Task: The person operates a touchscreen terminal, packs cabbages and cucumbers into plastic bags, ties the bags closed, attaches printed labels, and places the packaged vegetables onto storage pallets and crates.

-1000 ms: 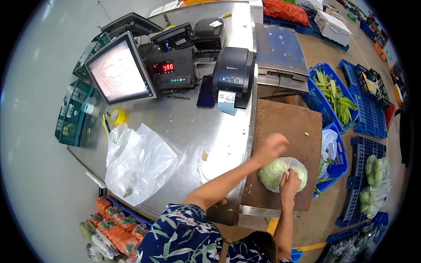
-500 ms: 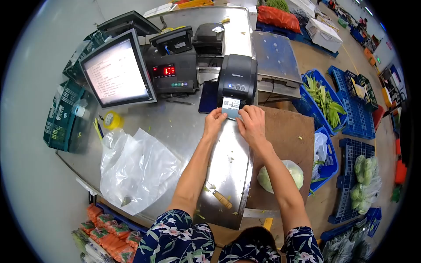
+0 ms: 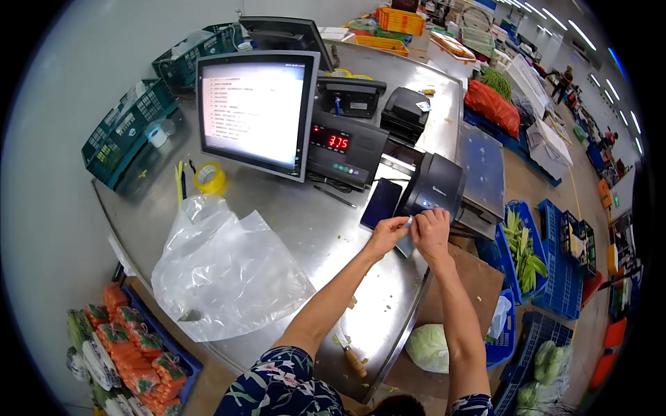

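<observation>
My left hand point(image 3: 386, 235) and my right hand point(image 3: 431, 234) meet in front of the black label printer point(image 3: 437, 182). Fingertips of both hands pinch a small label point(image 3: 408, 221), mostly covered by the fingers. Bluish backing paper point(image 3: 405, 245) shows just below it. A dark smartphone point(image 3: 382, 202) lies on the metal table left of the printer. Below my right forearm, a pale green cabbage point(image 3: 427, 348) sits by the brown board point(image 3: 475, 277). A knife with a wooden handle point(image 3: 355, 362) rests near the table's front edge.
Clear plastic bags point(image 3: 229, 270) spread over the table's left side, beside a yellow tape roll point(image 3: 210, 178). A monitor point(image 3: 253, 114) and a scale display reading 3.75 point(image 3: 338, 142) stand behind. Blue crates point(image 3: 524, 253) line the right; bagged carrots point(image 3: 128, 340) lie lower left.
The view has turned left, so the table things appear shifted. The label, earlier flat at the printer's outlet, is now pinched between both hands' fingertips and largely hidden.
</observation>
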